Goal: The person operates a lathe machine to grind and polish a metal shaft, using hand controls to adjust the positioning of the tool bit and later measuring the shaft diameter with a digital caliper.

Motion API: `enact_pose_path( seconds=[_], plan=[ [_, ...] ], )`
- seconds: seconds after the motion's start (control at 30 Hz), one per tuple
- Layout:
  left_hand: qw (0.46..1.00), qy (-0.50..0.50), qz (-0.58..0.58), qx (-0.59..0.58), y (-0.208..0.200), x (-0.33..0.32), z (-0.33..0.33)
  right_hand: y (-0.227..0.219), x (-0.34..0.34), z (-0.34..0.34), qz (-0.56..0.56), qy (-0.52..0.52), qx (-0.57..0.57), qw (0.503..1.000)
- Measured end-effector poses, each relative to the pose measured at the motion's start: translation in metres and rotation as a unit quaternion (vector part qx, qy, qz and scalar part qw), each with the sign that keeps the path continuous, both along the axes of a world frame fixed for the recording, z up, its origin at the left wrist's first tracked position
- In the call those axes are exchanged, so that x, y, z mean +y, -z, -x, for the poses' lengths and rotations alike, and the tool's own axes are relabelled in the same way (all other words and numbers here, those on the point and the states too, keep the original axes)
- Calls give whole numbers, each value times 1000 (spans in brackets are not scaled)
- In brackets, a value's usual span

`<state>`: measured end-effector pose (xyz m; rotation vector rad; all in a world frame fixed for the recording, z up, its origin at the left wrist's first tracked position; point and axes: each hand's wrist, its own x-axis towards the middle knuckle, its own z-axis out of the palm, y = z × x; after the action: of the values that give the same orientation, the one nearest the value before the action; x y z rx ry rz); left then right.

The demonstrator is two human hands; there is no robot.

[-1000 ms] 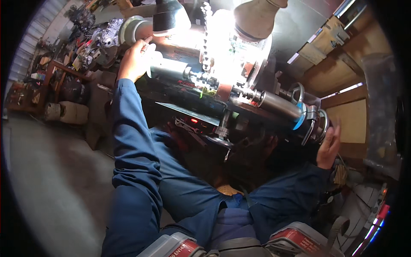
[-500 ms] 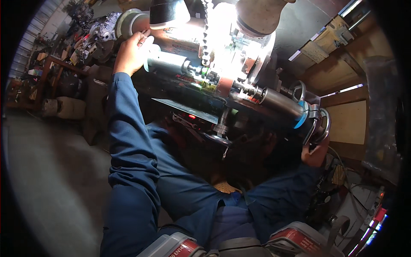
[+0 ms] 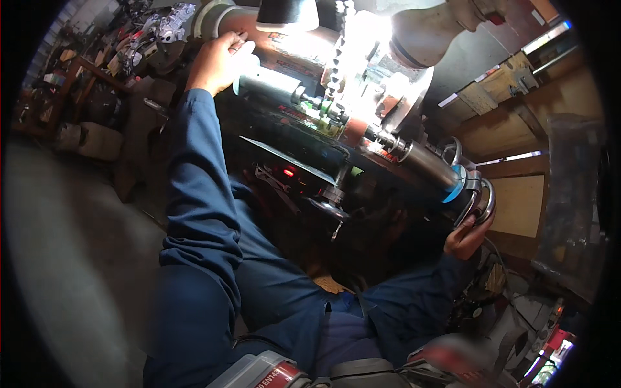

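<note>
A bench machine with a long dark bed holds two metal cylinders in line, a shaft with ring-shaped parts between them. My left hand [image 3: 218, 64] is closed round a pale round knob [image 3: 246, 63] at the outer end of the left cylinder [image 3: 275, 86]. At the far end of the right cylinder [image 3: 432, 167], beyond a blue ring [image 3: 456, 184], is a handle of bent shiny metal loops [image 3: 488, 200]. My right hand [image 3: 466, 238] grips its lower loop from below, thumb and fingers on the metal. Glare washes out the machine's middle.
A lamp [image 3: 288, 14] and a metal chain [image 3: 336, 58] hang over the machine. Below its bed are a metal plate [image 3: 284, 158], a small handwheel [image 3: 328, 208] and wrenches [image 3: 278, 181]. Metal parts [image 3: 174, 22] crowd the left; a wooden panel [image 3: 517, 207] stands right.
The view has turned a little, so the machine sits further right and slopes more. Both hands stay at the same ends; my right fingers show more plainly on the loop.
</note>
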<state>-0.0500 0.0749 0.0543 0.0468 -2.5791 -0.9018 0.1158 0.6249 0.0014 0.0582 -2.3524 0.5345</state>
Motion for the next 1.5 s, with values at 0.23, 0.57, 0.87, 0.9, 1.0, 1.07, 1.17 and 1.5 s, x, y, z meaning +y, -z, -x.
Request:
enact_pose_path(
  seconds=[0.23,0.57,0.87,0.9,1.0,1.07,1.17,1.5],
  plan=[
    [997,13,-76,29,6,1,-1,-47,-26,10,0,58,-46,997],
    [988,34,-113,98,15,-9,-24,-85,-14,46,-67,82,-216,971],
    [984,-5,-128,127,14,-2,-25,-96,23,96,69,-45,-371,925],
    [984,-11,-132,120,13,0,-27,-98,24,100,51,-67,-398,914],
    [984,-18,-121,127,17,-2,-25,-98,25,117,-1,-84,-422,903],
    [984,-18,-124,123,16,-3,-26,-98,28,133,107,-35,-551,827],
    [977,7,-165,136,21,-2,-24,-84,47,149,109,-62,-602,789],
    [961,25,-199,192,25,-2,-24,-57,45,181,50,-22,-770,636]
  ],
)
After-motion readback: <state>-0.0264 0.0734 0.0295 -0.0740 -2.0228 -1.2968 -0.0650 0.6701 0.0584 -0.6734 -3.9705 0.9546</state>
